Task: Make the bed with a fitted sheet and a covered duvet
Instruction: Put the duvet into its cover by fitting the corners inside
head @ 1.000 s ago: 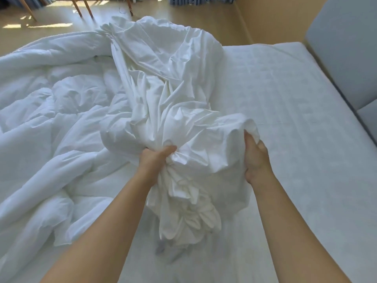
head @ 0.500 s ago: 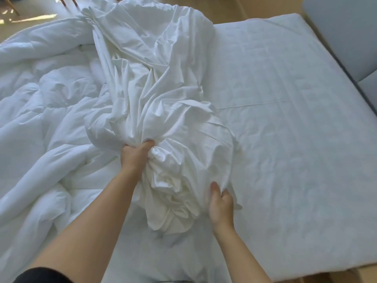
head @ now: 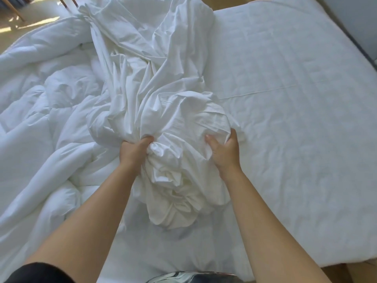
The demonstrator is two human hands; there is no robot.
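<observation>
Both hands are gripping one crumpled white sheet (head: pixel 161 94) in the middle of the bed. The left hand (head: pixel 132 151) is closing its fingers around a thick fold on the left side of the bundle, and its thumb is pressing into the cloth. The right hand (head: pixel 224 154) is holding the right side of the bundle, with the thumb on top and the fingers curling into the fabric.

The gathered hem of the sheet is bunching just below the hands, toward six o'clock. The rest is stretching away toward twelve o'clock as a long wrinkled heap. A puffy duvet (head: pixel 51 111) is lying from eight to eleven o'clock, touching the sheet. The quilted mattress (head: pixel 289 123) is showing from one to five o'clock. A grey headboard (head: pixel 363 27) is standing at two o'clock, beside the mattress edge. Wooden legs (head: pixel 12 9) are standing at eleven o'clock.
</observation>
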